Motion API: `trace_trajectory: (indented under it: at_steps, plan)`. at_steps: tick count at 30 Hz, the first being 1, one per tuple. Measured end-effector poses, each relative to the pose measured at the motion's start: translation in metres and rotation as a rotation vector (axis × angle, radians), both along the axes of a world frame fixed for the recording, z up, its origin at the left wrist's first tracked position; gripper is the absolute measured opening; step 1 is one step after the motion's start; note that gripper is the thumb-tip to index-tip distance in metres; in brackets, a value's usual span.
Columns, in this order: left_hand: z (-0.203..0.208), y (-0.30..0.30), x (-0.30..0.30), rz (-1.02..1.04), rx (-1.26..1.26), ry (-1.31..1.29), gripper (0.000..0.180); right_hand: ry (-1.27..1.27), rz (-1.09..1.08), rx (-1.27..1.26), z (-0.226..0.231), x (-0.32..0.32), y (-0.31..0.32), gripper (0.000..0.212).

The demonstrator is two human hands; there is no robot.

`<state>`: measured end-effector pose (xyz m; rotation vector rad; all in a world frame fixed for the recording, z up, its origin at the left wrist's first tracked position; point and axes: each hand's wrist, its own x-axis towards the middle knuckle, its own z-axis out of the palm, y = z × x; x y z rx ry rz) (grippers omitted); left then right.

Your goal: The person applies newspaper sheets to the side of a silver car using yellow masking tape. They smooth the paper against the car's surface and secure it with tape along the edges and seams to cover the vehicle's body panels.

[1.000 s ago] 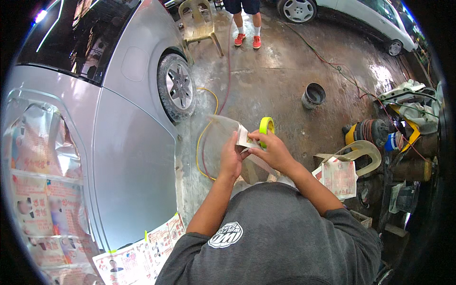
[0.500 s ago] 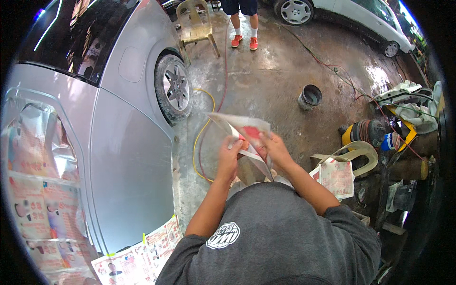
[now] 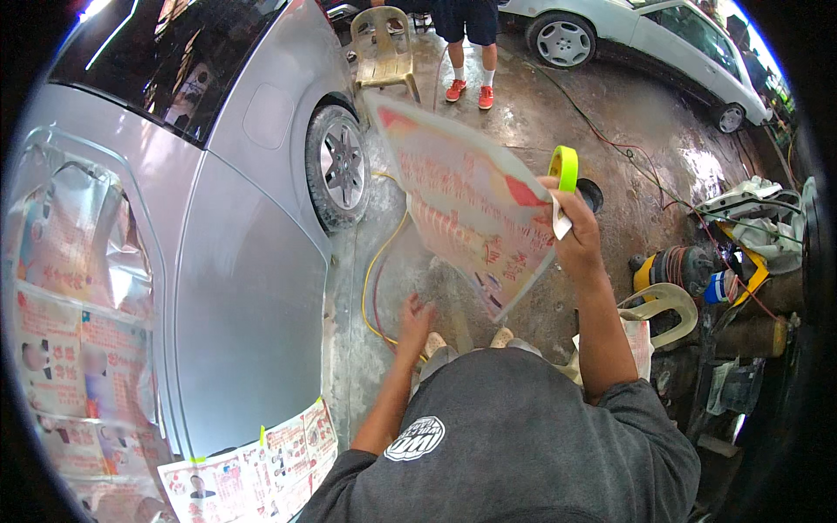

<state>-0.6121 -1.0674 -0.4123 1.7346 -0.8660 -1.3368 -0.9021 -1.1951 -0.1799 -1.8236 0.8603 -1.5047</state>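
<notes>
A large printed newspaper sheet (image 3: 471,218) hangs spread out and tilted in front of me. My right hand (image 3: 578,234) grips its right edge. A roll of yellow-green masking tape (image 3: 565,167) stands up at the fingers of that same hand; how it is held is partly hidden. Lower down, my left hand (image 3: 416,324) is off the sheet, fingers loosely bent and slightly apart, with nothing seen in it. To the left is a silver-grey car (image 3: 253,261), with more newspaper (image 3: 253,471) taped along its lower panel by yellow-green strips.
Newspaper and shiny film cover another part of the car (image 3: 83,349). A yellow hose (image 3: 380,257) runs over the wet floor. Ahead are a plastic chair (image 3: 384,61), a person in red shoes (image 3: 471,91) and a white car (image 3: 636,39). A compressor-like machine (image 3: 680,266) stands right.
The folded paper has opened into a full sheet, raised in my right hand. My left hand has let go and dropped lower. The tape roll now shows.
</notes>
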Motion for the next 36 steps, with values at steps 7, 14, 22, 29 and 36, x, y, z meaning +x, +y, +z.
trace_trajectory:
  at_steps: [7, 14, 22, 29, 36]
  plan:
    - [0.154, -0.102, 0.058, 0.058, -0.789, 0.339, 0.073, -0.274, 0.163, 0.636, 0.001, -0.028, 0.036, 0.022]
    - [0.160, -0.112, 0.056, -0.261, -0.634, 0.520, 0.027, -0.451, 0.145, 0.688, -0.011, -0.069, 0.031, 0.032]
    - [0.182, -0.109, -0.027, -0.032, -0.361, 0.581, 0.017, 0.175, -0.542, 0.598, -0.076, -0.113, -0.015, 0.025]
    - [0.160, -0.096, -0.081, -0.068, -0.260, 0.281, 0.024, 0.128, -0.152, 0.392, -0.051, 0.026, 0.048, 0.025]
    - [0.184, -0.074, -0.082, -0.116, -0.264, 0.308, 0.021, 0.179, -0.180, 0.422, -0.055, 0.050, 0.059, 0.037]
